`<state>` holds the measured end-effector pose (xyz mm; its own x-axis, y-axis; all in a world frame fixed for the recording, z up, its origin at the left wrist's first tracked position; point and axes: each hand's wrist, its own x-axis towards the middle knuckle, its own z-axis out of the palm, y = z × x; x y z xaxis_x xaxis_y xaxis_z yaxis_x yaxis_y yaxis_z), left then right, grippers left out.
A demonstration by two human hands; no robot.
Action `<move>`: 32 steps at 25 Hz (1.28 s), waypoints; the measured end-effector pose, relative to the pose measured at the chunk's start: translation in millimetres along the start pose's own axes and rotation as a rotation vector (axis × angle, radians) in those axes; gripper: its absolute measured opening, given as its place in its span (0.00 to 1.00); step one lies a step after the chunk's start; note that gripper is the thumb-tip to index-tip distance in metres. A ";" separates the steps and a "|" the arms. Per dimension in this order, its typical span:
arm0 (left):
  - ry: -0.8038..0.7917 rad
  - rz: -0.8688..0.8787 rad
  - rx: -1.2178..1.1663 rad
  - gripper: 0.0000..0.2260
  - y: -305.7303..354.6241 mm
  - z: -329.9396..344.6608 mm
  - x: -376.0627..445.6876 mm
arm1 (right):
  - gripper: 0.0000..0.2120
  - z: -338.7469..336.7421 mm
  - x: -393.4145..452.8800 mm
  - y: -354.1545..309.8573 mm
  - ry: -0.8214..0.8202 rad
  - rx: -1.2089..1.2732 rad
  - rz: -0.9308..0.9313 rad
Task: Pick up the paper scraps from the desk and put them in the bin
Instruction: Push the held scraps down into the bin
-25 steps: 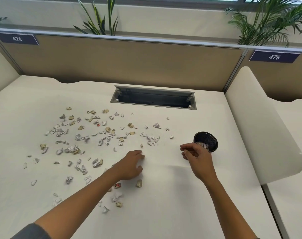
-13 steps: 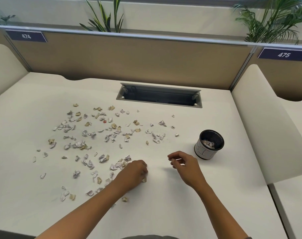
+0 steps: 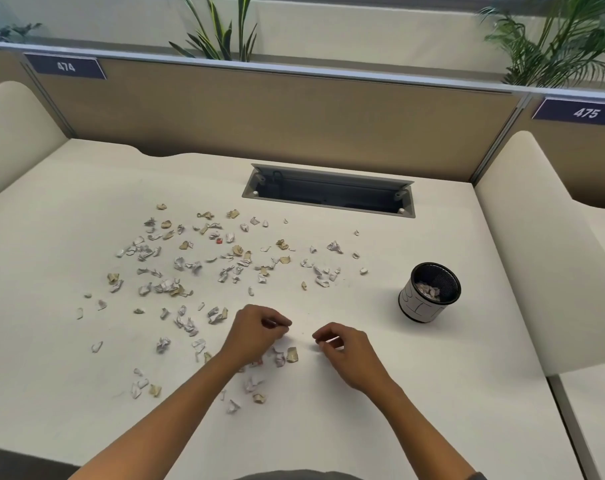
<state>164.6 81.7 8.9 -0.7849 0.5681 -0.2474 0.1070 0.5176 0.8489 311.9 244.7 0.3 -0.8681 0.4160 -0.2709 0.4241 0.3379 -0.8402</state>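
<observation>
Both hands hover low over the near middle of the desk (image 3: 415,410), side by side with a small gap between them. The left hand (image 3: 256,336) has its fingers curled with the tips drawn together, apparently pinching something small; whether a scrap is in the pinch is too small to tell. The right hand (image 3: 346,351) is curled the same way, thumb and forefinger close, and nothing shows between them.

The scraps (image 3: 197,271) lie mostly left and beyond the hands, in a wide scatter across the desk's left half. The nearest ones sit just under and beside the left hand, a tan piece (image 3: 291,355) close to its knuckles. So the left hand is the nearer to the litter. The bin (image 3: 429,292), a small black mesh cup with some scraps already in it, stands to the right and a little beyond the right hand, so that hand is the nearer for dropping. A pick with the left and a carry rightward looks the likely course.

Compared with 0.5 s ago, the hands have drawn closer together, and the left has lifted off the pile it was pressing. 1.0 s ago the right hand was up by the bin's rim.
</observation>
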 end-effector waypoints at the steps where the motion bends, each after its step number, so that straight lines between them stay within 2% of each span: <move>1: 0.018 -0.054 -0.145 0.06 0.5 -7.1 1.2 | 0.07 6.1 1.1 0.2 -0.021 -0.019 -0.001; 3: 0.067 -0.164 -0.441 0.06 0.6 -21.3 4.6 | 0.09 18.4 3.5 -1.2 -0.069 -0.056 -0.015; 5: 0.115 -0.254 -0.681 0.07 -0.9 -34.3 7.2 | 0.16 30.6 5.8 -3.2 -0.113 -0.090 -0.041; 9: 0.170 -0.355 -0.906 0.08 -9.1 -55.8 6.4 | 0.25 54.3 7.6 -13.6 -0.154 -0.207 -0.119; 12: 0.189 -0.382 -0.961 0.08 -16.2 -65.8 3.2 | 0.29 71.1 9.3 -23.0 -0.172 -0.321 -0.188; 15: 0.196 -0.391 -0.977 0.08 -20.4 -71.9 0.3 | 0.28 85.6 10.8 -29.0 -0.152 -0.431 -0.235; 18: 0.198 -0.393 -0.969 0.08 -24.3 -76.8 -2.3 | 0.20 96.5 13.3 -34.6 -0.122 -0.525 -0.279; 21: 0.208 -0.392 -0.970 0.07 -29.3 -80.4 -4.5 | 0.08 101.7 15.9 -38.2 -0.122 -0.473 -0.323; 23: 0.212 -0.392 -0.970 0.07 -32.0 -80.9 -5.3 | 0.05 101.9 16.5 -37.4 -0.130 -0.464 -0.328; 28: 0.183 -0.412 -0.950 0.07 -31.4 -69.0 -7.6 | 0.03 85.9 20.3 -33.8 -0.133 -0.373 -0.199; 32: 0.144 -0.405 -0.935 0.07 -18.5 -55.9 -3.6 | 0.06 44.2 20.8 -33.2 -0.028 -0.108 -0.021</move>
<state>131.4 34.3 20.3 -0.7284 0.3479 -0.5902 -0.6518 -0.0865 0.7535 268.4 204.8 1.8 -0.8835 0.3842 -0.2680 0.4296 0.4364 -0.7906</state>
